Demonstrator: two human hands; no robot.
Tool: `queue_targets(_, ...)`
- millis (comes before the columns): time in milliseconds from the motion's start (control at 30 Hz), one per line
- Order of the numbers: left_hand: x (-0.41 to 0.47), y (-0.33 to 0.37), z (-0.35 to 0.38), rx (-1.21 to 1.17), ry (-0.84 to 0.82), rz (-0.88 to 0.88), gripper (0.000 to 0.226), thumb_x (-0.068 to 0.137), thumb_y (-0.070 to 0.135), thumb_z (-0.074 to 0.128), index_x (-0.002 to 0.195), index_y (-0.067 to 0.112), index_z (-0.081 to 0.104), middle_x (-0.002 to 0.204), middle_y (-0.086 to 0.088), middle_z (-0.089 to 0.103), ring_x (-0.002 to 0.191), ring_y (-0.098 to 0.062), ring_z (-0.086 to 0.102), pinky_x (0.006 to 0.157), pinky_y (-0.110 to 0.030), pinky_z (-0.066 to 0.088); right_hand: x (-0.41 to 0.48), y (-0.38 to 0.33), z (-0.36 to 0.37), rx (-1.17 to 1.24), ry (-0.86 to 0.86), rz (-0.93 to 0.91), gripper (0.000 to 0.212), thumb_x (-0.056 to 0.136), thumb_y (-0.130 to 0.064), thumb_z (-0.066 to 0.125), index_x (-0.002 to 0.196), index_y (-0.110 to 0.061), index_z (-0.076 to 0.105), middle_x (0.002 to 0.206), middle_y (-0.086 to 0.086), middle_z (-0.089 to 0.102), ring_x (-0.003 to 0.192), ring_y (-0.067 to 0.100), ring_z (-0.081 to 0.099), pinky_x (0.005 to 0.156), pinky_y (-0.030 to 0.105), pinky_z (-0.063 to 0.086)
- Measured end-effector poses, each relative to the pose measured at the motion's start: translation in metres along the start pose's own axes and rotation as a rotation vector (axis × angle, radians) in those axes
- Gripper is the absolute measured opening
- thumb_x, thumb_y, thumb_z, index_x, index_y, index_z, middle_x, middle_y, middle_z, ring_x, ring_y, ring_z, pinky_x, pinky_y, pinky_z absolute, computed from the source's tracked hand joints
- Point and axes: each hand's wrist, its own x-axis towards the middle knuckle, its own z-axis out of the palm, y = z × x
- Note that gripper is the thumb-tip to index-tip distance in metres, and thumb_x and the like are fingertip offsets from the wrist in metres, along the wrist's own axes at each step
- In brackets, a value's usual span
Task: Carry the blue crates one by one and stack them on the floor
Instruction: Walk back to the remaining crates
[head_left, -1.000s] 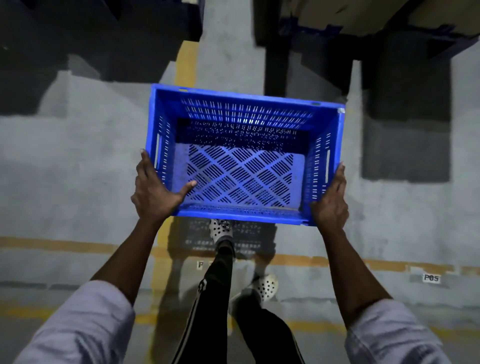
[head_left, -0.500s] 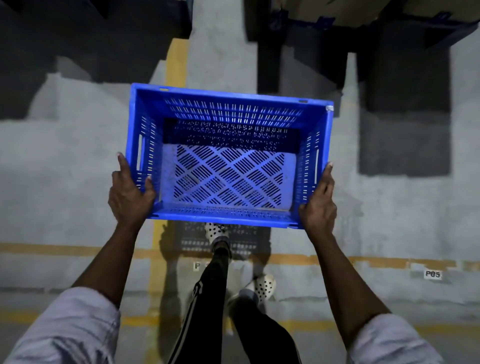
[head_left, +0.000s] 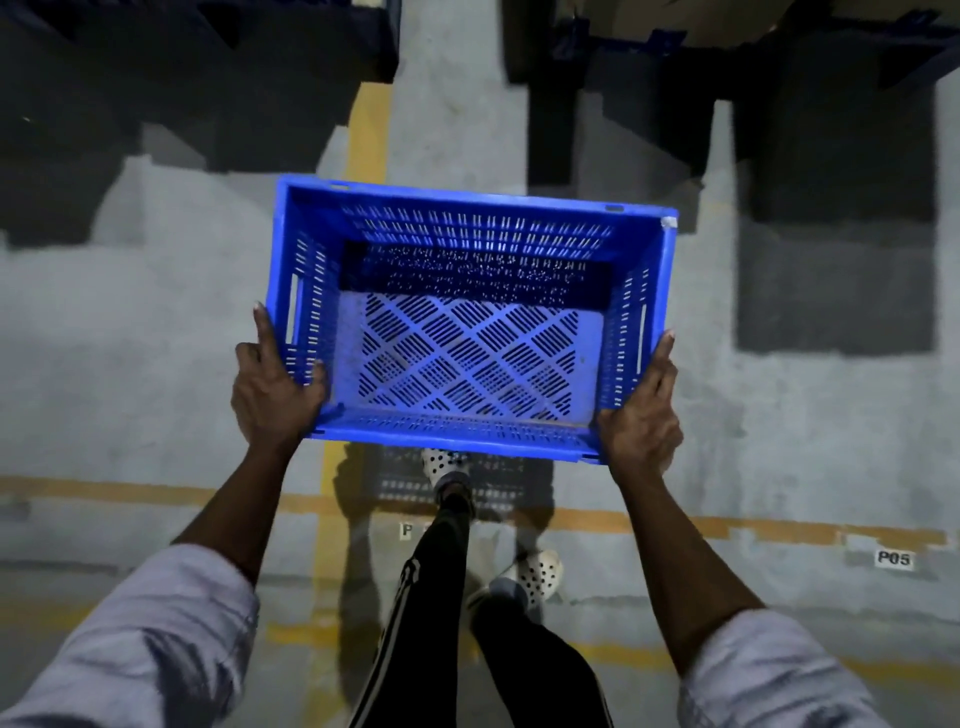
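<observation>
An empty blue crate (head_left: 470, 208) with slotted walls and a lattice floor hangs in the air in front of me, above the grey concrete floor. My left hand (head_left: 272, 389) grips its near left corner, thumb over the rim and fingers along the outer wall. My right hand (head_left: 644, 415) clasps the near right corner the same way. Both arms reach forward, in pale sleeves. The crate's shadow falls on the floor just below its near edge.
My legs in black trousers and white dotted shoes (head_left: 537, 571) stand under the crate. Yellow floor lines (head_left: 727, 525) run across and away from me. A label reading P05 (head_left: 893, 558) sits at the right. Dark racking and pallets (head_left: 779, 52) line the far side.
The crate has drifted slightly left in view. My left thumb has shifted from the crate's front edge to the left wall. My feet have stepped forward.
</observation>
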Motion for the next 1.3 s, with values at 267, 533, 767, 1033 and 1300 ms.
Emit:
queue_targets(267, -0.002, -0.006, -0.003, -0.051, 0.023, 0.001, 0.104, 0.096, 0.062, 0.064, 0.182, 0.035, 0.013, 0.132, -0.026, 0.054, 0.111, -0.056, 0.066, 0.088, -0.069, 0.058, 0.007, 0.006, 0.007, -0.040, 0.019, -0.046, 0.132, 0.085, -0.017, 0.084, 0.175, -0.029, -0.012, 0.173, 0.001, 0.032, 0.088, 0.047, 0.071, 0.065, 0.040, 0.041)
queue_targets(533, -0.076, 0.023, 0.022, 0.153, -0.037, 0.260, 0.101, 0.106, 0.083, 0.041, 0.184, 0.027, 0.009, 0.185, -0.026, 0.011, 0.172, -0.047, 0.014, 0.132, -0.071, 0.009, 0.001, 0.021, 0.003, 0.103, -0.024, -0.167, 0.121, 0.094, -0.050, 0.076, 0.176, -0.021, -0.008, 0.180, 0.008, 0.019, 0.151, 0.044, 0.042, 0.102, 0.065, 0.054)
queue_targets(767, -0.141, 0.047, 0.028, 0.124, -0.220, 0.342, 0.078, 0.118, 0.066, 0.016, 0.182, 0.021, 0.022, 0.188, -0.025, 0.004, 0.173, -0.051, -0.004, 0.139, -0.068, 0.001, -0.056, 0.085, -0.008, 0.049, -0.168, -0.325, 0.107, 0.103, -0.074, 0.050, 0.176, -0.021, -0.008, 0.184, -0.002, -0.010, 0.170, 0.026, 0.006, 0.118, 0.056, 0.044)
queue_targets(1033, -0.169, 0.061, 0.034, 0.257, -0.244, 0.409, 0.108, 0.105, 0.040, 0.062, 0.180, 0.008, -0.008, 0.185, -0.030, -0.017, 0.172, -0.051, -0.017, 0.140, -0.063, -0.001, -0.050, 0.080, -0.019, -0.140, -0.199, -0.249, 0.081, 0.112, -0.067, 0.030, 0.177, -0.025, 0.006, 0.184, -0.009, 0.008, 0.170, 0.031, 0.010, 0.115, 0.066, 0.042)
queue_targets(1300, -0.157, 0.053, 0.025, 0.253, -0.388, 0.435, 0.141, 0.078, 0.076, 0.060, 0.178, 0.024, -0.024, 0.181, -0.021, -0.036, 0.169, -0.048, -0.030, 0.138, -0.061, -0.005, -0.040, 0.070, -0.021, -0.180, -0.252, -0.159, 0.084, 0.110, -0.066, 0.045, 0.175, -0.034, 0.002, 0.182, -0.012, 0.015, 0.165, 0.039, 0.020, 0.111, 0.070, 0.042)
